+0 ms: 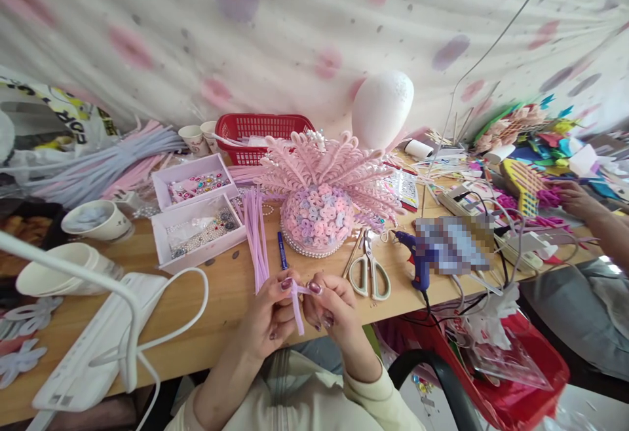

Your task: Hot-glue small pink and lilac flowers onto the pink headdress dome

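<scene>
Between my two hands, at the table's front edge, a light purple pipe cleaner [297, 313] is bent, one end hanging down. My left hand [272, 316] pinches it at the bend, and the fingers of my right hand [334, 306] are closed on its other part. Just beyond stands a dome covered in pink and purple fuzzy loops [317, 218], ringed with pearls at its base and backed by pink feather-like fronds [334, 162]. A bundle of purple pipe cleaners [254, 238] lies left of the dome, beside a blue marker [282, 251]. Scissors [368, 267] rest to its right.
White boxes of beads [196, 257], paper cups [98, 220] and a white power strip [98, 346] occupy the left. A blue glue gun [417, 257] lies right, by cables. Behind are a red basket [226, 131] and a white balloon-shaped form [382, 110]. Another person's hand [572, 198] shows far right.
</scene>
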Motion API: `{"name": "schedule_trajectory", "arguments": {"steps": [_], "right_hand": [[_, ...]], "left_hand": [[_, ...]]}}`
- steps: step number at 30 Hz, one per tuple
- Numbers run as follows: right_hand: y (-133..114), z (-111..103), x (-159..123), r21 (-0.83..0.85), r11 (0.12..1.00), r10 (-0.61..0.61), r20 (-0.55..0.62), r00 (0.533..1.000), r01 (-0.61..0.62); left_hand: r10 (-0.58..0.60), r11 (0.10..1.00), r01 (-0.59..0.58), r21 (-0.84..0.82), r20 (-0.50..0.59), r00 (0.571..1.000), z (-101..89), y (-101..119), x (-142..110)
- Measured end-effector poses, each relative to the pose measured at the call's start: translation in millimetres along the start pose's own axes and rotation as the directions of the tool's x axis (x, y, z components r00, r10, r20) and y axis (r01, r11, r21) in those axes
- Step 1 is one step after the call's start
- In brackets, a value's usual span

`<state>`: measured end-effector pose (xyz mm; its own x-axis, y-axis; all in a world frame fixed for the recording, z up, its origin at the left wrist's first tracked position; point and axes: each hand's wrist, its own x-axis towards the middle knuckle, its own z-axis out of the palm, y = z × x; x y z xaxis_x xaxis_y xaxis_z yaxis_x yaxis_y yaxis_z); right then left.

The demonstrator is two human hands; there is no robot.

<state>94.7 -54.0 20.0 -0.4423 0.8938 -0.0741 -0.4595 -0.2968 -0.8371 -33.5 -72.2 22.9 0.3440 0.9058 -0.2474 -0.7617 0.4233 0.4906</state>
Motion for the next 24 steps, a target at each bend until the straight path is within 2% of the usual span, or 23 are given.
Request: {"name": "schedule_trajectory", "arguments": {"steps": [2, 4, 6, 8, 9, 11, 12, 13, 14, 15, 16, 17, 18, 19, 21, 23, 24], "right_hand": [[-2, -8, -1, -0.16, 0.985, -0.058, -0.004, 0.998, 0.057], [-8, -12, -4, -0.37, 0.923, -0.121, -0.025, 0.992, 0.103], [-20, -14, -12, -0.619, 0.776, -0.159, -0.011, 0.987, 0.118], [-38, -21, -26, -0.787, 0.609, -0.117, 0.04, 0.992, 0.104], [-48, -29, -36, -0.826, 0.555, -0.077, 0.07, 0.995, 0.101], [-70, -56, -62, -0.835, 0.545, -0.04, 0.064, 0.997, 0.076], [-81, -74, -77, -0.83, 0.557, -0.05, 0.002, 0.999, 0.029], [-89, -95, -92, -0.835, 0.549, -0.088, -0.108, 0.99, -0.042], [-96, -117, -105, -0.848, 0.506, -0.153, -0.272, 0.95, -0.161], [-102, -139, -116, -0.851, 0.445, -0.274, -0.426, 0.862, -0.279], [-105, -160, -123, -0.844, 0.38, -0.454, -0.526, 0.719, -0.377], [-108, -179, -126, -0.831, 0.319, -0.628, -0.546, 0.555, -0.456], [-108, -195, -126, -0.839, 0.256, -0.73, -0.494, 0.473, -0.481], [-109, -208, -122, -0.87, 0.173, -0.772, -0.411, 0.485, -0.462], [-107, -226, -109, -0.916, 0.009, -0.771, -0.261, 0.581, -0.4], [-104, -235, -94, -0.932, -0.069, -0.726, -0.198, 0.659, -0.356], [-103, -238, -88, -0.936, -0.084, -0.708, -0.186, 0.681, -0.343]], "left_hand": [[-0.014, 0.996, 0.014, 0.083, -0.007, 1.0, -0.8, 1, 2], [0.016, 0.983, -0.006, 0.183, -0.052, 0.999, -0.9, 1, 3], [0.062, 0.959, -0.028, 0.281, -0.112, 0.992, -1.0, -1, 1], [0.091, 0.939, -0.036, 0.343, -0.146, 0.985, -2.0, -3, -1], [0.097, 0.934, -0.036, 0.357, -0.156, 0.983, -3.0, -4, -2], [0.105, 0.933, -0.036, 0.358, -0.176, 0.979, -5.8, -4, -3], [0.112, 0.934, -0.038, 0.356, -0.19, 0.975, -7.5, -3, -4], [0.12, 0.933, -0.04, 0.357, -0.204, 0.972, -9.0, -2, -3], [0.126, 0.932, -0.042, 0.361, -0.213, 0.969, -10.2, -2, -3], [0.132, 0.929, -0.045, 0.368, -0.216, 0.967, -11.0, -1, -2], [0.138, 0.925, -0.049, 0.378, -0.214, 0.967, -11.3, -1, -1], [0.146, 0.92, -0.053, 0.388, -0.212, 0.966, -11.0, -2, 0], [0.154, 0.917, -0.059, 0.394, -0.214, 0.965, -10.1, -4, 0], [0.162, 0.918, -0.066, 0.392, -0.217, 0.963, -8.7, -6, 1], [0.163, 0.925, -0.065, 0.374, -0.238, 0.957, -5.6, -12, 1], [0.157, 0.933, -0.053, 0.357, -0.268, 0.95, -3.9, -18, 2], [0.155, 0.933, -0.046, 0.356, -0.283, 0.946, -4.2, -21, 2]]}}
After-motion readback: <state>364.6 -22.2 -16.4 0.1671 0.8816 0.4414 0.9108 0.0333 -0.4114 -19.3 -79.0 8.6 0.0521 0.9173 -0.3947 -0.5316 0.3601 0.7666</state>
